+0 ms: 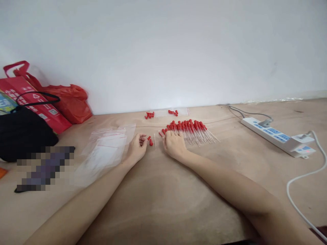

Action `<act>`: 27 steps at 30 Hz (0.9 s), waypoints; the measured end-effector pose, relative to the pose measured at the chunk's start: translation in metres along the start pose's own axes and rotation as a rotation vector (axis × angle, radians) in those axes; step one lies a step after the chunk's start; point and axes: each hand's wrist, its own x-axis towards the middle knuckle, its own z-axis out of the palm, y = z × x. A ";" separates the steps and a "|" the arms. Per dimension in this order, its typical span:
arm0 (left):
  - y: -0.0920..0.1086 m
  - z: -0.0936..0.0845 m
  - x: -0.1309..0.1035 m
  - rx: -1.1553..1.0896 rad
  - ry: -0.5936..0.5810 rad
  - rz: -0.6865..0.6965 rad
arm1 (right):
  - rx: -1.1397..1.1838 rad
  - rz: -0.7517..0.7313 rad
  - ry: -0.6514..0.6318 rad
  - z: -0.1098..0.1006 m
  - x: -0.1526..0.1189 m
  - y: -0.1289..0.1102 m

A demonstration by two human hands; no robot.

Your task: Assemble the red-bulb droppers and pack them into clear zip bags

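My left hand (138,147) is closed, with a small red rubber bulb (149,138) pinched at its fingertips. Just to its right a second red bulb lies on the table, beside a thin clear dropper tube (155,142). My right hand (175,144) rests with curled fingers at the near left end of a row of droppers (190,129). These have red bulbs at the far end and clear tubes pointing toward me. A few red and clear pieces (161,133) show by the right fingertips; what those fingers hold is hidden.
Clear zip bags (108,146) lie left of my left hand. Near the wall are loose red bulbs (149,115) and a clear bag (163,112). A white power strip (268,132) with cables is on the right. Red bags (68,102) and a black bag (28,134) stand left.
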 end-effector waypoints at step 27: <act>0.045 0.004 -0.039 -0.094 -0.304 0.358 | 0.389 -0.316 0.029 -0.016 -0.054 0.051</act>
